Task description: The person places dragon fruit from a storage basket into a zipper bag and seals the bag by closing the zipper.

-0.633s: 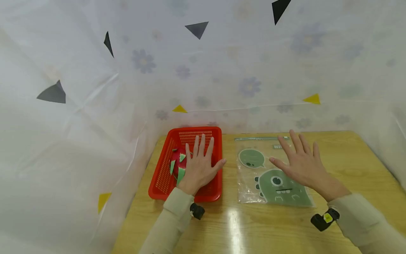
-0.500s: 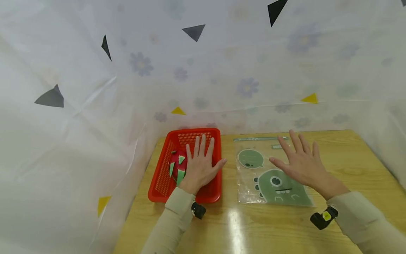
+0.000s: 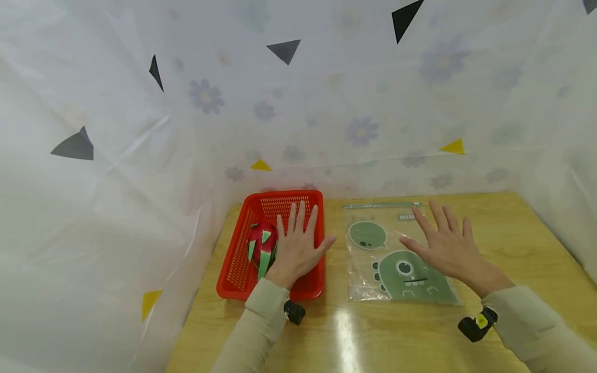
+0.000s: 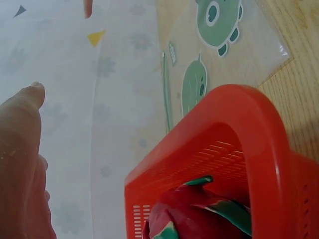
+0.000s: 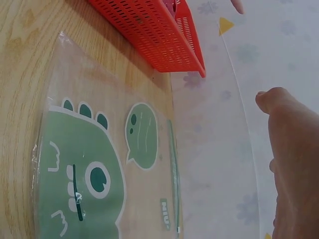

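Observation:
My left hand point(image 3: 298, 254) hovers over the right part of a red plastic basket point(image 3: 317, 290), fingers spread and straight, holding nothing. Inside the basket lies a red dragon fruit point(image 3: 267, 235) with green scales; in the head view my hand and wrist come close to its right side. The left wrist view shows the dragon fruit point(image 4: 189, 214) below the basket's rim, apart from the hand. My right hand point(image 3: 450, 251), also spread and holding nothing, is above a clear zip bag point(image 3: 364, 280) printed with a green monster. In the right wrist view the bag point(image 5: 139, 184) lies flat.
The basket and the bag lie side by side on a wooden table point(image 3: 396, 336). White sheeting point(image 3: 317, 103) with faint flowers and triangle shapes stands behind the table and at both sides. Each wrist wears a small black camera point(image 3: 295, 312).
The head view has shifted slightly. Both hands stay spread above the basket and the bag, with a small drift; a little more of the dragon fruit shows beside the left hand.

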{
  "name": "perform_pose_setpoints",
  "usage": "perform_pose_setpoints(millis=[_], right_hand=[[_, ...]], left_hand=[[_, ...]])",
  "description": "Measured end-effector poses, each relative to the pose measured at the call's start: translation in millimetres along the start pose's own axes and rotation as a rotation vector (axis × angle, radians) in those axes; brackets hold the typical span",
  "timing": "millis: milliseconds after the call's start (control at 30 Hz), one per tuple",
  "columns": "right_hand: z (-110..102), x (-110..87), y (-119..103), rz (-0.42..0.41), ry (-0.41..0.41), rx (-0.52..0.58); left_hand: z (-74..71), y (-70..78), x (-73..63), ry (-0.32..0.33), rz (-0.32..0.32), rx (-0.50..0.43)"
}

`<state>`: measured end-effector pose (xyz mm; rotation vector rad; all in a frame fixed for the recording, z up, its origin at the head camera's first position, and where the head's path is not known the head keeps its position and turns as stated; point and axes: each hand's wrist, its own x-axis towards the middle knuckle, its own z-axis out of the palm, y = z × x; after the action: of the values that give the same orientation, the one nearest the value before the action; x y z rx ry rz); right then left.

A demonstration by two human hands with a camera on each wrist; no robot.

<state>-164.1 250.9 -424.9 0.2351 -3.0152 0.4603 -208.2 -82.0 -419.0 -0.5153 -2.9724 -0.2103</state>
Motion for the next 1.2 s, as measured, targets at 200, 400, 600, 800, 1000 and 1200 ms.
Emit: perform_pose_setpoints(millis=[200,400,600,800,1000,1200], right_hand=[[-2,1.0,0,0.005,0.011,0.009],[-2,-1.1,1,0.02,0.012,0.025],[-1,-0.3,3,0.018,0.018,0.024],[3,1.0,5,0.021,0.031,0.036],[10,0.2,9,0.041,-0.008,0.095],[22,-3.0,10,0.073,-0.071,0.164]], left_hand=[[2.0,1.8,0.4,0.002,0.012,-0.068],[5.7,9.1,3.1,0.018,0.062,-0.096],[10.3,23.1,3.2,0.035,0.069,-0.154],[19.1,41.9,4.0,0.031,0.075,-0.21],[28.5,58.7,5.1,0.007,0.045,-0.244],[38.2,74.5,3.2,-0.077,0.009,-0.183]])
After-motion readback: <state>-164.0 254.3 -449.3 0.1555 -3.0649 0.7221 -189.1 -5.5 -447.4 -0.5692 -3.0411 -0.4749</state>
